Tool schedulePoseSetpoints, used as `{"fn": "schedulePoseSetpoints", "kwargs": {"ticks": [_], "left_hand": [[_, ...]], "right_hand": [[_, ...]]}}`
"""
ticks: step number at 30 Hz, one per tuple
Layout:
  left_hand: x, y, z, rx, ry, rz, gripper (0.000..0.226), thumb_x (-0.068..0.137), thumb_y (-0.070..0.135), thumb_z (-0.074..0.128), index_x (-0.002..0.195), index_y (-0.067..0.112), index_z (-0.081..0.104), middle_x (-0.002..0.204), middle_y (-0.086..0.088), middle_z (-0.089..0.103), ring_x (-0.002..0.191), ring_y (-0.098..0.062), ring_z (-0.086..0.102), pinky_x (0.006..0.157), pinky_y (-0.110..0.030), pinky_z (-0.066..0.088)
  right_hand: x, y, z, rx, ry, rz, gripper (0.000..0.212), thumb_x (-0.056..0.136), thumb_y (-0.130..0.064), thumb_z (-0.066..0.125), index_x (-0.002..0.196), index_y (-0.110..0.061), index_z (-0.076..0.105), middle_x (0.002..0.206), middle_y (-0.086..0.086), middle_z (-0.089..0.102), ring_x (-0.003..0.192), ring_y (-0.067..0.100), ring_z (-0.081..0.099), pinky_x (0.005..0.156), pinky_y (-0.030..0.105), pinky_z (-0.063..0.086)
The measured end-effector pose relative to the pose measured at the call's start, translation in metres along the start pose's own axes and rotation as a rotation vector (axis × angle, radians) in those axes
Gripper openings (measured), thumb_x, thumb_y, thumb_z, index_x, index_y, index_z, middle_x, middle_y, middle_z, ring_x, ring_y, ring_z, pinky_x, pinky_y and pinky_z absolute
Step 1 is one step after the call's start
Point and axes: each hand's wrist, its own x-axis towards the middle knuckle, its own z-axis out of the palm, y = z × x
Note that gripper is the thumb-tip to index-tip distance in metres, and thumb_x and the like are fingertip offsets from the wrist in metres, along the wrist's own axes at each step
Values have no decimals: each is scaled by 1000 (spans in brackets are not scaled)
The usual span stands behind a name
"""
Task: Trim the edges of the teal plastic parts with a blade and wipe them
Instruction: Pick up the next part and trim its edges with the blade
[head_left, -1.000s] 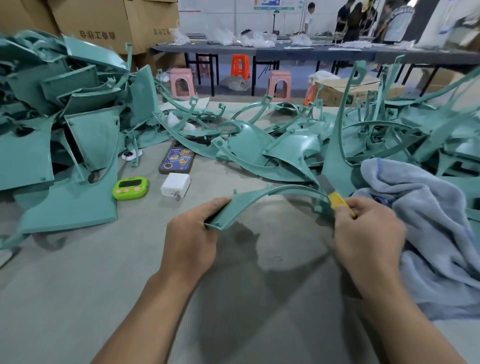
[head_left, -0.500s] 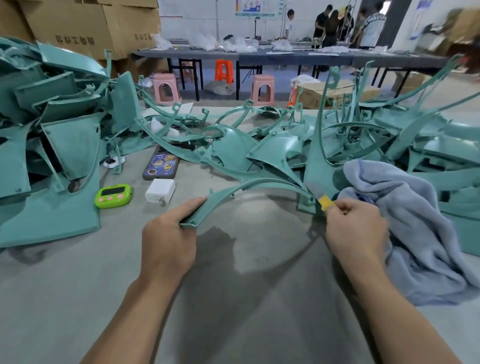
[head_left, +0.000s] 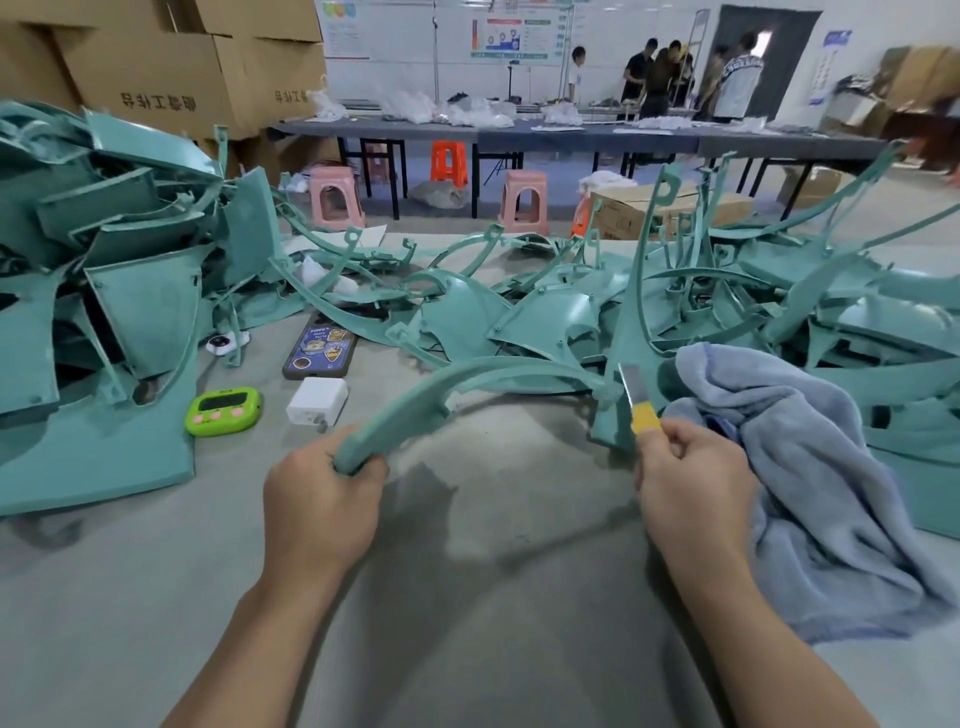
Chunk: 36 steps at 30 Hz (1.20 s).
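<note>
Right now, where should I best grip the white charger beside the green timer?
Probably pinch the white charger across its left and right sides, coming from above: it lies flat on the table, both sides stand free, and its prongs stick out of the near edge.

Left hand (head_left: 322, 499) grips teal part (head_left: 467, 370); right hand (head_left: 693, 483) pinches blade (head_left: 635, 399).

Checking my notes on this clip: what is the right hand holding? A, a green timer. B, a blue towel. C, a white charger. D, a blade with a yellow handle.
D: the right hand pinches the yellow handle of the blade, next to the curved teal part.
</note>
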Motion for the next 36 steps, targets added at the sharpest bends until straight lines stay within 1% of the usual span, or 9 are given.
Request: {"fn": "schedulePoseSetpoints", "kwargs": {"ticks": [2, 5, 11, 16, 21, 24, 29, 34, 36], "left_hand": [[-2, 1, 1, -97, -20, -119, 11, 68, 26, 75, 71, 30, 65, 67, 17, 64, 58, -13, 57, 48, -29, 40], [-4, 6, 3, -327, -102, -326, 14, 66, 35, 70, 71, 22, 72, 66, 16, 70, 60, -4, 64, 53, -30, 46], [5, 5, -5, -554, -306, -608, 13, 83, 6, 71, 93, 9, 78, 83, -12, 78, 71, -31, 74, 65, -37, 56], [8, 6, -12, -618, -429, -633, 17, 85, -1, 65, 95, 6, 77, 87, -18, 77, 66, -31, 74, 50, -31, 55], [10, 6, -13, -587, -505, -579, 19, 86, -3, 64, 95, 7, 77, 89, -17, 78, 71, -32, 75, 54, -30, 56], [10, 0, -11, -543, -526, -579, 22, 85, -3, 65, 91, 13, 79, 90, -15, 78, 78, -37, 76, 66, -37, 58], [16, -3, -5, -502, -549, -593, 27, 83, 0, 67, 84, 23, 81, 88, -16, 78, 75, -37, 76, 65, -37, 58], [15, -7, -2, -461, -546, -593, 25, 80, 1, 68, 84, 22, 81, 86, -16, 78, 73, -36, 76, 67, -40, 59], [14, -6, -2, -464, -542, -591, 26, 81, 0, 68, 83, 23, 81, 85, -15, 78, 70, -35, 76, 58, -35, 57]], "right_hand": [[-7, -1, 2, 122, -2, -27, 31, 91, -19, 58, 62, -9, 56, 49, 3, 53, 48, 17, 47, 51, 28, 40], [-13, 1, 3, 248, -19, -80, 27, 94, -17, 58, 67, -15, 60, 56, 1, 58, 48, 10, 44, 50, 27, 35], [-14, -2, 9, 208, -216, -267, 21, 97, -17, 62, 79, -25, 64, 58, -5, 56, 49, 10, 43, 48, 29, 35], [-21, -7, 14, 124, -415, -388, 23, 97, -18, 64, 75, -25, 59, 58, -9, 52, 51, 6, 41, 50, 16, 31], [-23, -17, 24, -101, -500, -406, 26, 97, -25, 61, 72, -33, 61, 66, -15, 60, 65, 4, 54, 60, 18, 39], [-16, -12, 30, -272, -360, -280, 23, 99, -26, 54, 80, -17, 62, 67, -2, 62, 65, 21, 55, 61, 37, 40], [-6, -9, 16, -396, -99, -148, 25, 102, -29, 48, 79, -21, 50, 65, -2, 55, 65, 32, 52, 58, 35, 33], [-41, -20, 23, -313, -493, -437, 18, 101, -34, 50, 86, -24, 56, 69, -5, 60, 64, 20, 55, 60, 37, 42], [-36, -18, 27, -409, -492, -434, 21, 102, -34, 47, 88, -23, 59, 74, -3, 63, 68, 22, 57, 63, 38, 45]]}}
